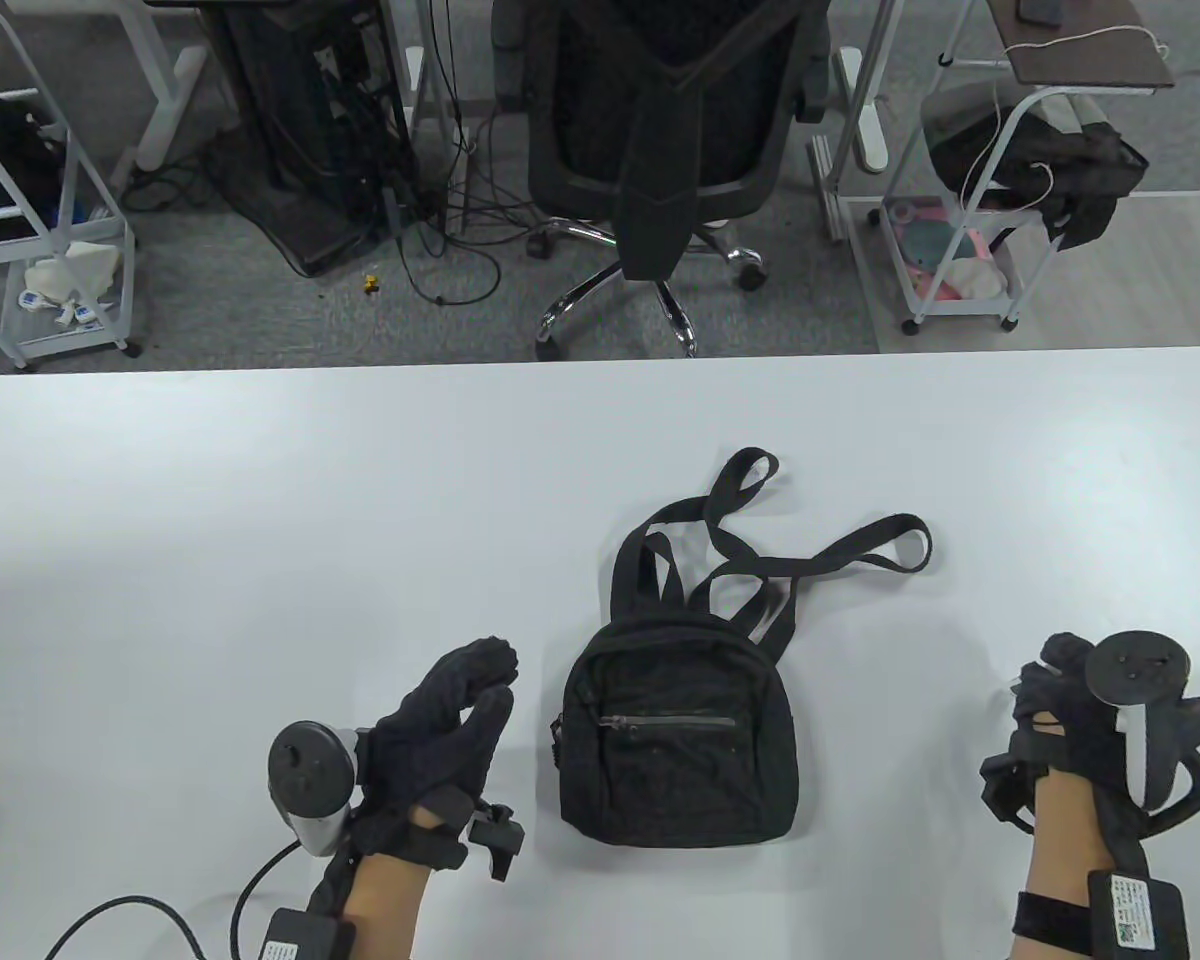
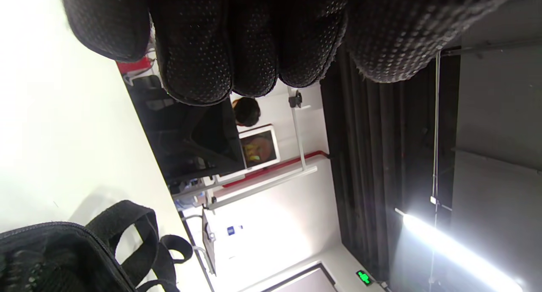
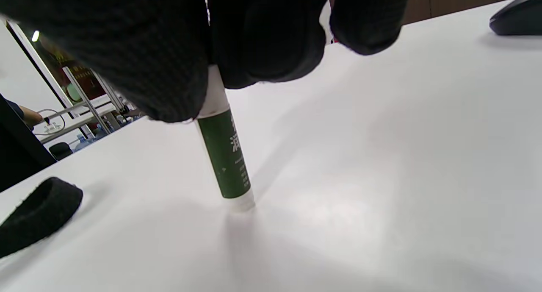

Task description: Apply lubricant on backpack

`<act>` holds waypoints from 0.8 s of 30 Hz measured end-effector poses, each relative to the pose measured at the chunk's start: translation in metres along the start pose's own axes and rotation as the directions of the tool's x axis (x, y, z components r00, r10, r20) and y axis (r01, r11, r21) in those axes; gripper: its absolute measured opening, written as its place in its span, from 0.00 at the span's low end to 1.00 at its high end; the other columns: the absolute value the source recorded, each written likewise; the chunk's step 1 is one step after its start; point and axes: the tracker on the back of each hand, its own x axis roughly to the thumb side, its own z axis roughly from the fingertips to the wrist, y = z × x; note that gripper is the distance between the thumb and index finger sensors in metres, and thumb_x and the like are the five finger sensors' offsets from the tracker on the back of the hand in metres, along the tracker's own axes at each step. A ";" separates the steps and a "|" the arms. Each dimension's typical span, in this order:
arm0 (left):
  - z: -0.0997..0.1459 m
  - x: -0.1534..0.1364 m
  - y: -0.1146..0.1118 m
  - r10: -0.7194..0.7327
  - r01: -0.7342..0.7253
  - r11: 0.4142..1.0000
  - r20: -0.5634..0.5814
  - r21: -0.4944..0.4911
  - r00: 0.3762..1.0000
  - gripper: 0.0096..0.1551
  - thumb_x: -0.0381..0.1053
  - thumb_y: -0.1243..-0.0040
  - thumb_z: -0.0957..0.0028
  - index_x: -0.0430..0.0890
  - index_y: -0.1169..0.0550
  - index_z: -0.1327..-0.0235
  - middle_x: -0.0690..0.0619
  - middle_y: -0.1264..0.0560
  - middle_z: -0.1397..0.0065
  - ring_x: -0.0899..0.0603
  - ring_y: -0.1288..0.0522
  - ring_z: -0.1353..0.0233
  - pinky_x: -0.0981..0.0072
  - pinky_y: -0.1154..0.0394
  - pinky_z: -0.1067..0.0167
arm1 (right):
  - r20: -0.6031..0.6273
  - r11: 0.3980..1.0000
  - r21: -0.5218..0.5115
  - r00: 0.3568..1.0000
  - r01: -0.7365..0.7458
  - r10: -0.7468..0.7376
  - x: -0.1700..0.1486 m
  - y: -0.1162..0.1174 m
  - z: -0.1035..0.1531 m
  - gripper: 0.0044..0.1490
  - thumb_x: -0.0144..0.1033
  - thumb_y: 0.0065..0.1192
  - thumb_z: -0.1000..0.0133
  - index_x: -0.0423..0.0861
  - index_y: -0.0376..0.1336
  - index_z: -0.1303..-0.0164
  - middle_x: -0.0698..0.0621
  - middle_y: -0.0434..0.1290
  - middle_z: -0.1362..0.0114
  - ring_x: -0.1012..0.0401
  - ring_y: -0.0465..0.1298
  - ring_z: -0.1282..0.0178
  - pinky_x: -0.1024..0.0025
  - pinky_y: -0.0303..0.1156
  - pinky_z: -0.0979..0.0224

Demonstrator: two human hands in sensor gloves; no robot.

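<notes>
A small black backpack (image 1: 678, 750) lies flat on the white table (image 1: 260, 520), front zipper pocket up, straps (image 1: 790, 560) trailing toward the far side. My left hand (image 1: 460, 705) hovers just left of the bag, fingers loosely bent and holding nothing; the left wrist view shows its fingertips (image 2: 237, 42) and the bag's corner (image 2: 55, 258). My right hand (image 1: 1070, 690) is at the right, well apart from the bag. In the right wrist view its fingers (image 3: 262, 42) grip a thin green-and-white lubricant tube (image 3: 224, 160), standing upright with its bottom end on the table.
Beyond the table's far edge stand a black office chair (image 1: 660, 130), wire carts (image 1: 970, 200) and cables on the floor. A black strap end (image 3: 38, 213) lies left of the tube in the right wrist view. A dark object (image 3: 516, 18) sits at the far right.
</notes>
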 end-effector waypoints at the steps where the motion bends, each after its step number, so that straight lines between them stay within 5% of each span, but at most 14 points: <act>1: 0.000 0.000 0.000 0.006 -0.006 1.000 -0.003 -0.001 1.000 0.34 0.60 0.35 0.51 0.39 0.20 0.38 0.37 0.25 0.33 0.28 0.19 0.39 0.28 0.27 0.39 | 0.010 1.000 -0.001 1.000 0.007 -0.007 0.002 0.000 0.001 0.29 0.47 0.83 0.48 0.66 0.71 0.36 0.59 0.71 0.29 0.60 0.79 0.42 0.53 0.71 0.27; 8: 0.000 0.000 0.001 0.003 -0.003 1.000 0.005 0.000 1.000 0.34 0.60 0.35 0.51 0.39 0.20 0.38 0.37 0.25 0.33 0.28 0.19 0.39 0.28 0.27 0.39 | 0.040 1.000 0.029 0.999 -0.012 0.011 0.005 0.001 0.002 0.34 0.49 0.83 0.49 0.65 0.68 0.31 0.58 0.68 0.24 0.58 0.78 0.34 0.50 0.69 0.25; 15: 0.000 0.001 -0.001 -0.081 0.081 0.997 0.033 -0.010 0.996 0.35 0.59 0.35 0.51 0.39 0.21 0.38 0.36 0.25 0.32 0.27 0.19 0.39 0.27 0.27 0.39 | 0.067 0.985 0.102 0.987 0.142 -0.149 -0.005 -0.015 0.003 0.41 0.55 0.81 0.49 0.64 0.64 0.26 0.56 0.62 0.18 0.53 0.72 0.23 0.46 0.65 0.22; 21: 0.001 0.005 -0.005 -0.153 0.154 0.988 0.091 -0.012 0.984 0.36 0.59 0.35 0.51 0.39 0.22 0.36 0.34 0.27 0.30 0.26 0.20 0.37 0.27 0.28 0.38 | 0.264 0.972 0.018 0.937 0.232 -0.229 0.017 -0.037 0.030 0.42 0.68 0.67 0.47 0.64 0.60 0.23 0.54 0.59 0.17 0.53 0.72 0.24 0.48 0.67 0.24; 24: 0.002 0.006 -0.006 -0.160 0.163 0.986 0.112 -0.018 0.981 0.37 0.59 0.35 0.51 0.40 0.23 0.34 0.32 0.30 0.28 0.25 0.22 0.35 0.27 0.28 0.38 | 0.424 0.943 0.058 0.847 0.327 -0.320 0.033 -0.038 0.050 0.42 0.69 0.65 0.48 0.64 0.60 0.23 0.54 0.59 0.17 0.53 0.72 0.24 0.49 0.67 0.25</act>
